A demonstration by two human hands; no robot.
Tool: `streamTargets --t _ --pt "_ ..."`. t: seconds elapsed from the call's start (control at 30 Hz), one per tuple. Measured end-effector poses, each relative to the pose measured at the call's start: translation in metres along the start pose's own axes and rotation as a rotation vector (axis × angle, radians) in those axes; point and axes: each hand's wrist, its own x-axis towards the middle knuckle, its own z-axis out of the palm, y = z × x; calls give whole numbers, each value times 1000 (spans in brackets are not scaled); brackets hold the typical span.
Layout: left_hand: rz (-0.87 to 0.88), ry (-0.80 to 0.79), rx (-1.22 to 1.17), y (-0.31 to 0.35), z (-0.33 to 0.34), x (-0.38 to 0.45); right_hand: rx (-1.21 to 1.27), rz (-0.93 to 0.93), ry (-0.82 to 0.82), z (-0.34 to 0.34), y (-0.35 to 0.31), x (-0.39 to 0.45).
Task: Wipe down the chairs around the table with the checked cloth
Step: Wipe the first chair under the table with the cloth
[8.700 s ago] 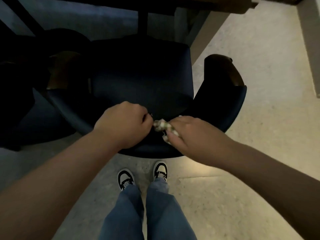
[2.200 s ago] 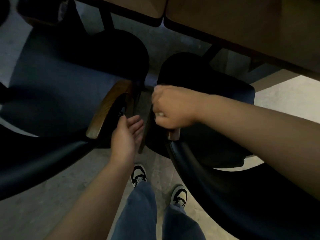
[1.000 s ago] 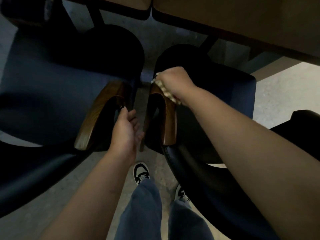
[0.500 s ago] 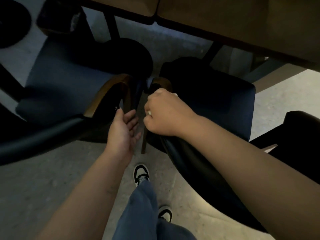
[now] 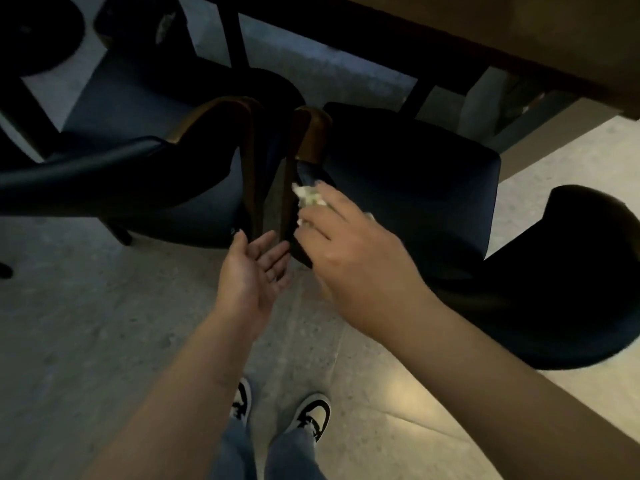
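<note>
The small, crumpled pale checked cloth [image 5: 309, 199], judged soft, light and best kept bunched under the fingertips, is gripped by the right hand [image 5: 349, 251] against the navy padded chair's wooden armrest [image 5: 294, 174], while the left hand [image 5: 251, 271] hovers just beside that armrest, palm up, fingers relaxed.

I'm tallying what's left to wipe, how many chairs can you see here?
3, at least in part: the left chair by the left hand, the middle chair where the right hand holds the checked cloth, and a right chair. Others may be hidden.
</note>
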Motion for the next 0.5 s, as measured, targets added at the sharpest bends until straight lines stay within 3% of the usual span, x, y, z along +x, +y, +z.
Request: streamTargets --t 0.17,0.4,0.5 --pt "-53 -15 -5 -9 -10 34 54 81 224 26 -15 -18" --pt "-2 -156 -55 4 -27 70 -71 42 219 63 -48 6" --pt "71 -128 33 6 -45 92 -63 2 108 108 -48 16"
